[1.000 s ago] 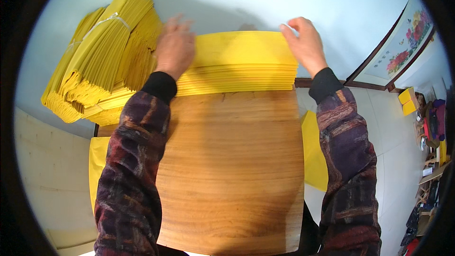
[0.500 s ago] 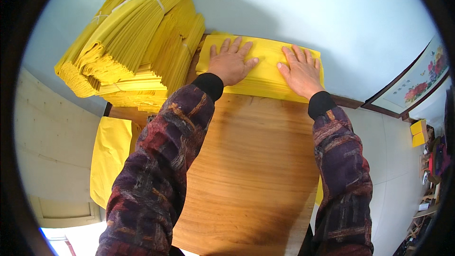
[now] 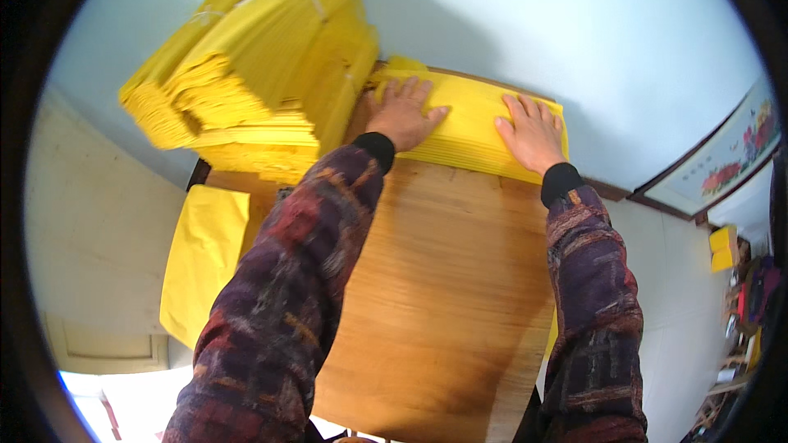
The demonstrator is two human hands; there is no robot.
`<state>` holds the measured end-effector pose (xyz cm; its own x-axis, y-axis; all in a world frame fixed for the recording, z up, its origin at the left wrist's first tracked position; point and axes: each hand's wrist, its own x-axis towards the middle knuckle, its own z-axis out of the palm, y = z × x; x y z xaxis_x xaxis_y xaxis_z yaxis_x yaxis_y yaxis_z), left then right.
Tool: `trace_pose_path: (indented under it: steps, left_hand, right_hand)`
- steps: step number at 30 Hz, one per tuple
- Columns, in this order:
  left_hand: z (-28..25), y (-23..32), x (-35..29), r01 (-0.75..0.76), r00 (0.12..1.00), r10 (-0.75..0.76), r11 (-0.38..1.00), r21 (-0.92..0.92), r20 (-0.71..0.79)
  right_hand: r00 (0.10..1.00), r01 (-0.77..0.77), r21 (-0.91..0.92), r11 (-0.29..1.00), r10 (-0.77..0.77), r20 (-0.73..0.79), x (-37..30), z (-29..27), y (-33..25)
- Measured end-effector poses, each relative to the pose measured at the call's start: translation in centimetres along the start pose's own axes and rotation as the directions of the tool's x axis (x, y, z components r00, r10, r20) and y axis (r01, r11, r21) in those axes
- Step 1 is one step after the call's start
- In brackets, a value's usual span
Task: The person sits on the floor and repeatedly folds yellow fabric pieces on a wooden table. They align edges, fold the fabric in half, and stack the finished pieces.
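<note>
A low stack of yellow folded paper sheets lies along the far edge of the wooden table, with its layered edges facing me. My left hand rests palm down on the stack's left end, fingers spread. Near the right end, my right hand also lies flat on top, its fingers stretched out. Neither hand grips anything.
Tall bundles of yellow paper tied with white string rise at the far left beside the stack. A loose yellow sheet hangs by the table's left side. The pale blue wall stands behind; a flower picture leans at right.
The whole view has shifted a little. My hands stay flat on the stack, the left one now closer to its left end and the right one slightly closer to its right end.
</note>
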<state>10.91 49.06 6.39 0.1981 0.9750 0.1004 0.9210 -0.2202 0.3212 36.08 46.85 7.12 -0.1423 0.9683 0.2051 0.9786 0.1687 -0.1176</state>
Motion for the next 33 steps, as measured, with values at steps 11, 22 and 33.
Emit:
trace_pose_path:
  steps: [11,22,33]
  left_hand:
    - [-5.5,6.6,-26.1,-0.515,0.855,0.394,0.722,-0.463,-0.337]
    - [-6.6,-6.6,-55.5,0.199,0.954,-0.255,0.144,-0.969,0.158]
    - [-5.1,-9.4,-57.9,-0.073,0.93,-0.069,0.929,-0.364,-0.362]
  right_hand:
    - [0.995,0.075,0.577,0.813,-0.027,-0.092,-16.9,-4.3,-3.1]
    - [0.996,0.059,0.757,0.651,-0.093,0.003,-35.5,-4.3,-22.1]
    - [0.887,0.302,0.706,0.64,-0.461,0.038,-37.7,-2.8,-32.7]
